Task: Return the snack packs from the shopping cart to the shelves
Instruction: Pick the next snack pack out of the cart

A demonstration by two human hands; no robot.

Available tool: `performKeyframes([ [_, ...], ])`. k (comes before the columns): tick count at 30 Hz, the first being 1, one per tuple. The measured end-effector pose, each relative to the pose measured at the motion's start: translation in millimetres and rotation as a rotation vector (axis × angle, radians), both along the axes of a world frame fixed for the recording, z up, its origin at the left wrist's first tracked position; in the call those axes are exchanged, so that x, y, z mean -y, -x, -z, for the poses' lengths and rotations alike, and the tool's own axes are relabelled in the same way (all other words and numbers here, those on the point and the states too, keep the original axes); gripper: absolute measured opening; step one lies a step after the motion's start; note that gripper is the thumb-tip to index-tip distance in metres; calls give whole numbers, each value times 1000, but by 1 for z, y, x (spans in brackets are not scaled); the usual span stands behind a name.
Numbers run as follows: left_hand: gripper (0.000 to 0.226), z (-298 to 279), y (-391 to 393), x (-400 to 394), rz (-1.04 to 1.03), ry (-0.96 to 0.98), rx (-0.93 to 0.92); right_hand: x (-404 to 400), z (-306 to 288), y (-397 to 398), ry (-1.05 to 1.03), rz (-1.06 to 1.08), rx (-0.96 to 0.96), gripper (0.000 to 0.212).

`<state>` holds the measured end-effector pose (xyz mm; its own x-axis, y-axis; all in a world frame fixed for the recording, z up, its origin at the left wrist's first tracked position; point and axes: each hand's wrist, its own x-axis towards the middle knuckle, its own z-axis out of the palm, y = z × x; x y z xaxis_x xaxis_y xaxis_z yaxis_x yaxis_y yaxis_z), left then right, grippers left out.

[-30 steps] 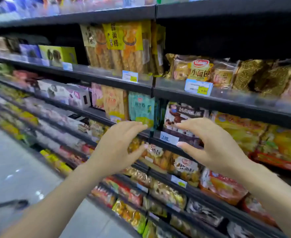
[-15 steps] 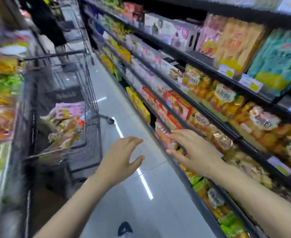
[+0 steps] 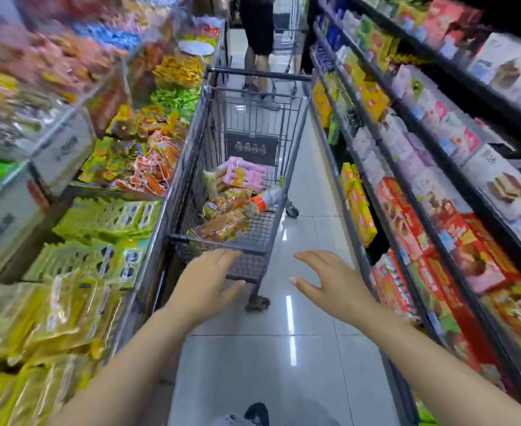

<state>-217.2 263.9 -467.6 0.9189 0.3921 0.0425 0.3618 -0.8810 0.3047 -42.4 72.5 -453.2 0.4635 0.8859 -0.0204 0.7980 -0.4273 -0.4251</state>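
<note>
Dark metal wire forms the shopping cart [image 3: 247, 167]; glossy plastic snack packs [image 3: 222, 227] (crinkled) lie inside; at 6 o'clock, shiny floor tiles [image 3: 284, 364].

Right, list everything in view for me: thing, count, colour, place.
grey wire shopping cart: one, dark grey, mid-aisle ahead of the hands.
snack packs in the cart: several, count unclear; a pink pack on top, orange and yellow packs nearer.
right-hand shelves: black, stocked with red, yellow, white and pink boxes.
left-hand displays: yellow-green, orange and green bagged snacks, blurred.
white cardboard cartons: at least two, left side.
tiled floor: pale grey, glossy.
another person: one, dark clothing, beyond the cart.
dark shoe: one, bottom edge.
left hand: open, at the cart's near end.
right hand: open, holding nothing.
</note>
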Motion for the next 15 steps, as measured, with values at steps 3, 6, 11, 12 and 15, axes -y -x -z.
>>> performKeyframes([
  [3, 59, 5, -3, -36, -83, 15, -12, -44, 7, -14, 36, -48, -22, 53],
  [6, 59, 13, -13, -68, -136, 29, -51, -83, 18, -34, 64, -81, -35, 53],
  [11, 61, 26, -41, -118, -238, 61, -111, -146, 41, -81, 150, -149, -42, 58],
  [12, 61, 29, -48, -128, -255, 69, -126, -159, 46, -92, 177, -173, -38, 59],
  [15, 60, 40, -69, -156, -298, 97, -191, -196, 59, -126, 232, -228, -45, 58],
])
